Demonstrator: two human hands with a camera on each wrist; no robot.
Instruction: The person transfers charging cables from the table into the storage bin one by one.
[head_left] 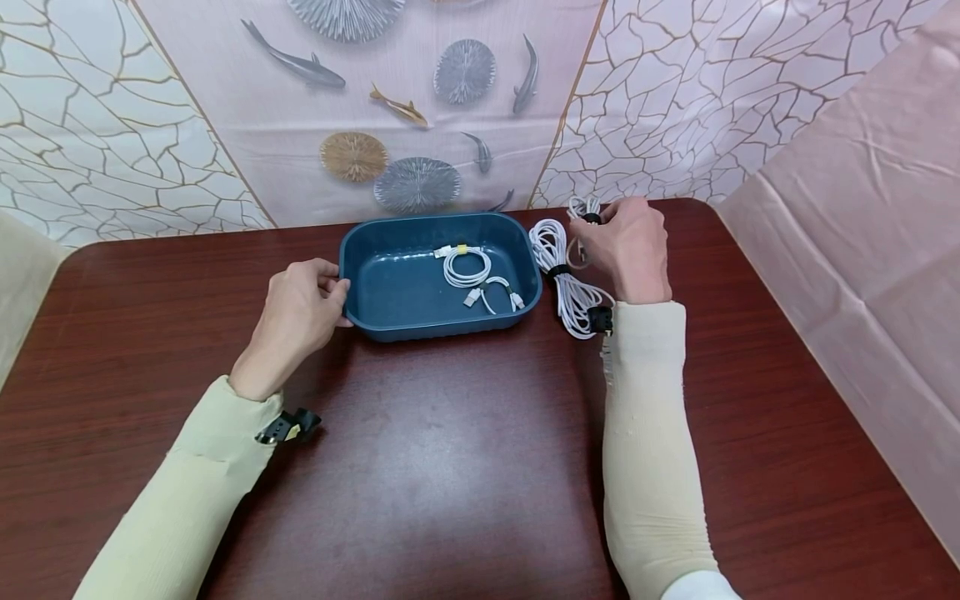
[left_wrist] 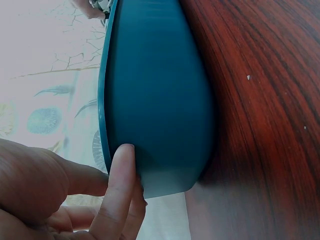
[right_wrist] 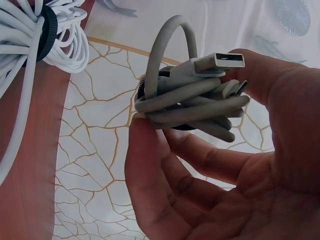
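USB cable bundle (right_wrist: 192, 93) — pinched by right fingers (right_wrist: 145, 170); left fingers (left_wrist: 120, 182) grip teal bin (head_left: 442, 328) — yellow-banded cable (head_left: 483, 277) inside.

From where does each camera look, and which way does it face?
Head: worn there, facing forward and down at the tray; left hand, right hand, sleeves show.
Left wrist: on that wrist, facing the tray's outside; left hand, some of right hand show.
Right wrist: on that wrist, facing the held cable; right hand shows.
Head and left wrist share the tray.
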